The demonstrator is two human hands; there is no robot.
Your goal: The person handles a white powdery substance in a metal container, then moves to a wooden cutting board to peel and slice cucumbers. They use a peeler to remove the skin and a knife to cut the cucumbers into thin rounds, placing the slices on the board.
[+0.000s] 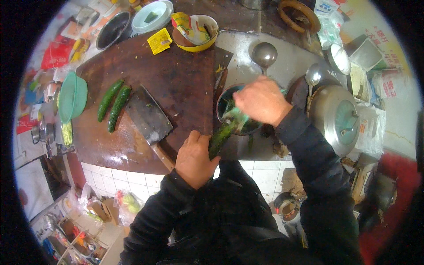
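My left hand [196,158] grips a cucumber [219,140] by its near end, at the right edge of the wooden chopping board [185,82]. My right hand [260,101] is closed around a green tool, apparently a peeler [243,116], blurred against the cucumber's far end. Beneath them is a dark round container [222,96] with green scraps inside, partly hidden by my right hand. Two whole cucumbers, one on the left [110,99] and one on the right [119,108], lie side by side on the board. Beside them rests a cleaver [149,114], its wooden handle pointing towards me.
A green plastic basin [73,96] stands at the board's left edge. At the back are a yellow bowl [195,49] holding a packet, and a yellow sachet [159,41]. To the right are a ladle [265,54], a metal spoon [313,74] and a lidded pot [326,116].
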